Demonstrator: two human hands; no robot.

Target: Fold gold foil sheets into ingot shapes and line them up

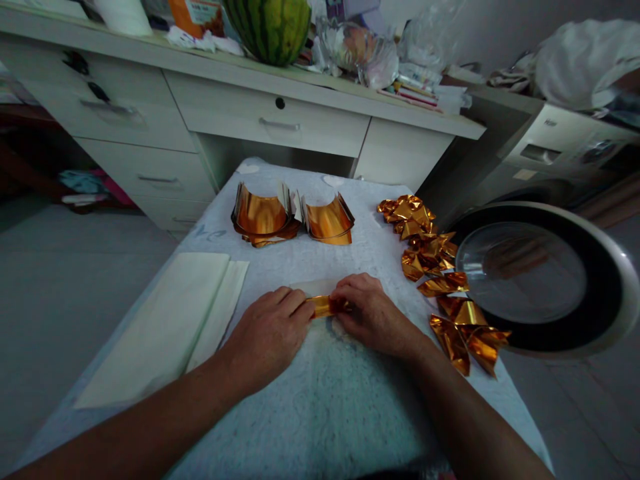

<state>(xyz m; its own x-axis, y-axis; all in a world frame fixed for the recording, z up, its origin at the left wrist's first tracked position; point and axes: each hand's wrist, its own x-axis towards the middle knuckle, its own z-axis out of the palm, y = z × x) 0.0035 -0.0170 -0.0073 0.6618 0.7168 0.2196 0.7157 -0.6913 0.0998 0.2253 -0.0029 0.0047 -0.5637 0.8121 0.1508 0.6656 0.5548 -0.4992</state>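
Foil strip (321,306): one, between your hands over the middle of the cloth-covered table (320,427); looks part-worked.
Left hand (273,330): your fingers lie together, clamped on the strip's left end; thumb hidden.
Right hand (367,312): your fingers are bent and pinched on its right end.
Folded foil pieces (443,285): several, lined along the table's right edge; you seem to have these done.
Curled gold sheets (263,215): two stacks near the far edge, unfolded; apparently left for you.
Pale paper (155,320): flat, along your left edge; role unclear.
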